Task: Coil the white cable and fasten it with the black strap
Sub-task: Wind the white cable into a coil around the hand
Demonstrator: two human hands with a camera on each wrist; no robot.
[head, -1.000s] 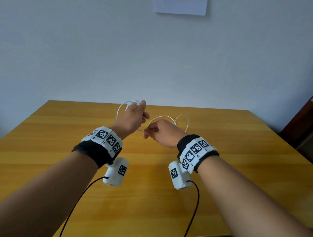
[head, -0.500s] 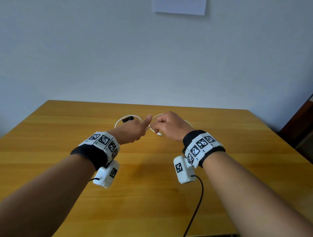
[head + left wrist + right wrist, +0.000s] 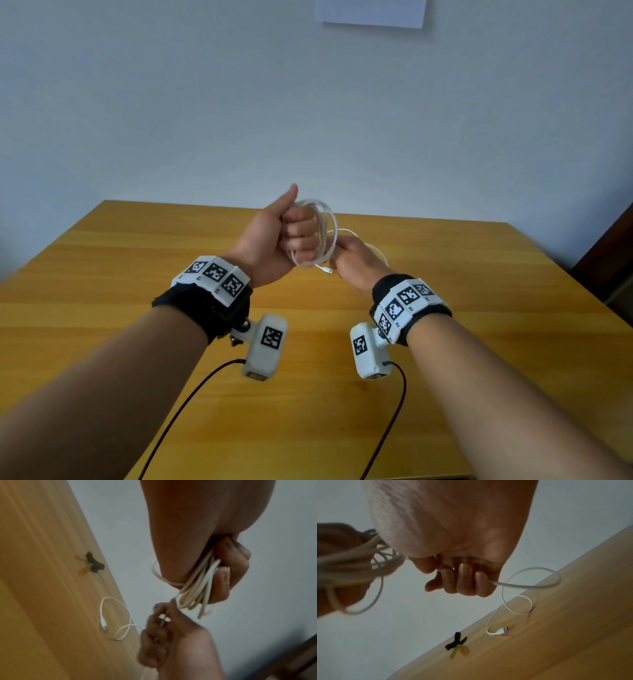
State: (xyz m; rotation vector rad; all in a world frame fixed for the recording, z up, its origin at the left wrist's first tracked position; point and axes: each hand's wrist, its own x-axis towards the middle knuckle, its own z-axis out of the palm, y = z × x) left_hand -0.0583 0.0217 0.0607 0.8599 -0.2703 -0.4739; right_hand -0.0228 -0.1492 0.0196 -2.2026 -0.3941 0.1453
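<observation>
Head view: the white cable [image 3: 320,236] is gathered in several loops held above the wooden table [image 3: 102,281], the bundle clenched in the left hand [image 3: 274,240], fingers curled round it and thumb pointing up. Just beside it, the right hand [image 3: 356,260] has its fingers closed round the loose run of cable, which leaves the fist, curls once and drops to the table, ending in a white plug [image 3: 500,630] lying flat. The black strap [image 3: 455,642] lies untouched on the table near that plug, well apart from both hands.
</observation>
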